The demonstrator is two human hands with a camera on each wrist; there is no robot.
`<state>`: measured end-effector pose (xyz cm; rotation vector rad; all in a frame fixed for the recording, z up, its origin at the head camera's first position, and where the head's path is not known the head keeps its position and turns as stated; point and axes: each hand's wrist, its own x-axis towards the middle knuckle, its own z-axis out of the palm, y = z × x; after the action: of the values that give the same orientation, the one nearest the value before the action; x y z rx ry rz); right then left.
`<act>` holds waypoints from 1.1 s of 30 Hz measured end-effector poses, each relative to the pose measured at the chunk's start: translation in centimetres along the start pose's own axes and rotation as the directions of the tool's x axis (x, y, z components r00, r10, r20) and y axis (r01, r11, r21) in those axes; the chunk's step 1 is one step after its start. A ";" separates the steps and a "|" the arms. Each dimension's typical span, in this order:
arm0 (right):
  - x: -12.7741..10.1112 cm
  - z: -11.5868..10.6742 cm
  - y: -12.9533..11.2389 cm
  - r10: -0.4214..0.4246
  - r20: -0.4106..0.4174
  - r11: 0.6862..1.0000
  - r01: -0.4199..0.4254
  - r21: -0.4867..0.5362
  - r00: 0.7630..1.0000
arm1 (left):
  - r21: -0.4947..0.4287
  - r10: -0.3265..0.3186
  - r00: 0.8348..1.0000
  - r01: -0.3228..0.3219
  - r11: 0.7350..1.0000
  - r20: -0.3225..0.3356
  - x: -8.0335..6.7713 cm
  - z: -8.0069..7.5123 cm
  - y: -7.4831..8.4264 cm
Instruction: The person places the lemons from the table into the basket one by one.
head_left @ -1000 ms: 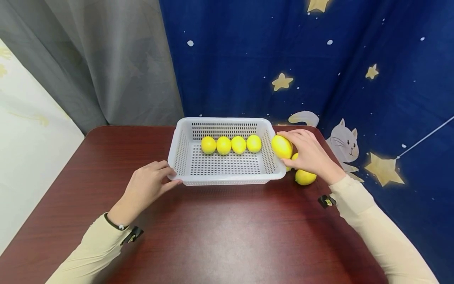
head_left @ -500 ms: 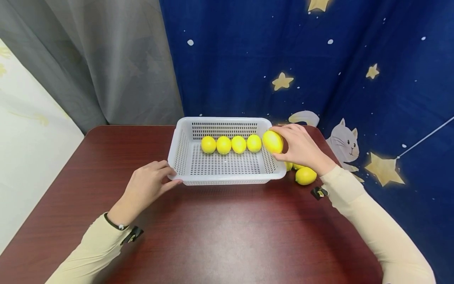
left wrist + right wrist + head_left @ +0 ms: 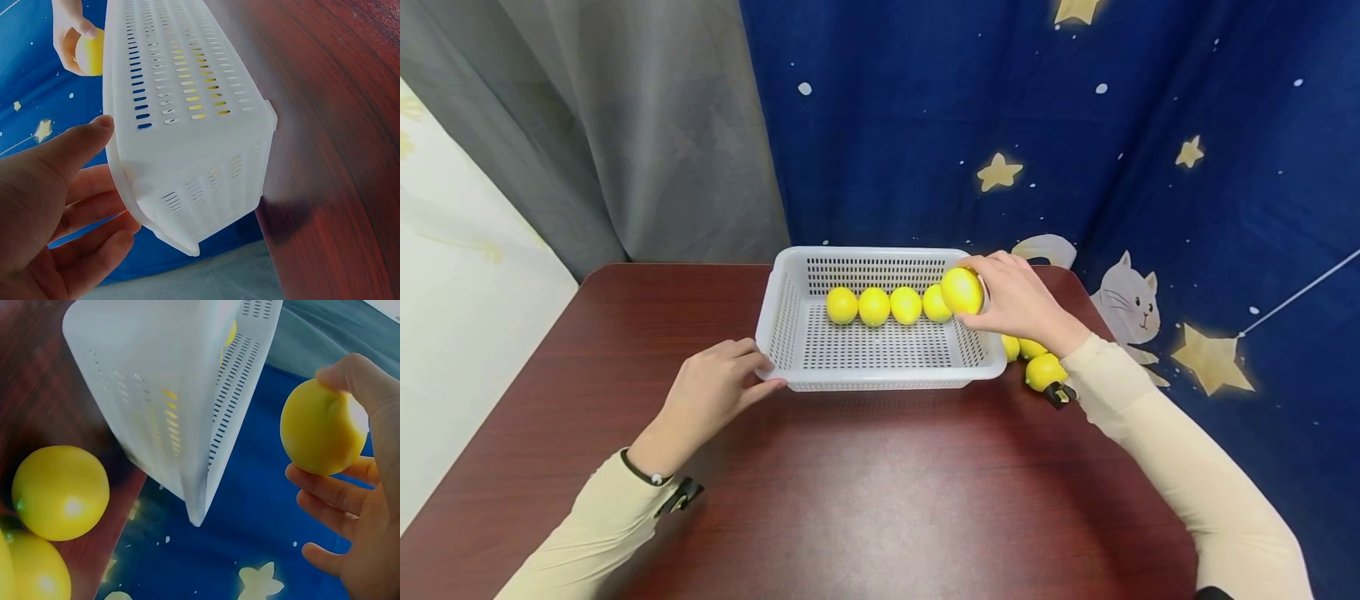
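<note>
A white perforated plastic basket (image 3: 891,376) stands on the table, with a row of several yellow lemons (image 3: 874,307) along its inside. My left hand (image 3: 711,390) holds the basket's near left corner, thumb at the front rim and fingers round the left side. Above the right end of the basket, my right hand (image 3: 1018,300) grips another lemon (image 3: 962,291) between thumb and fingers. In the right wrist view that lemon (image 3: 324,427) is raised clear of the basket wall.
More lemons (image 3: 1043,372) lie on the table right of the basket, partly under the right forearm in the head view. The dark red wooden table (image 3: 880,483) ends just behind the basket. A blue star-patterned curtain (image 3: 895,125) and a grey one (image 3: 685,133) hang behind.
My right hand has carried its lemon leftward from beside the basket's right rim to over its inside. The left hand and the basket have stayed in place.
</note>
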<state>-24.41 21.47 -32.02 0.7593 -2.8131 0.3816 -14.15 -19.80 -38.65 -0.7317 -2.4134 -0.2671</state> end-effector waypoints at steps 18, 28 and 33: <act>3.0 0.8 -2.1 -0.019 0.074 0.998 0.015 0.056 0.997 | 0.005 0.002 1.000 -0.002 1.000 0.001 0.1 -0.2 0.1; 4.4 1.2 -3.4 -0.022 0.126 0.996 0.010 0.093 0.992 | 0.003 -0.004 1.000 0.004 1.000 0.015 0.2 -0.2 0.2; 5.4 1.6 -4.0 -0.056 0.146 0.995 0.043 0.085 0.988 | 0.000 -0.004 1.000 0.004 1.000 0.008 0.1 -0.2 0.2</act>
<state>-27.09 15.12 -31.39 0.9089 -2.9250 0.4522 -14.06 -19.67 -38.44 -0.7296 -2.4227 -0.2663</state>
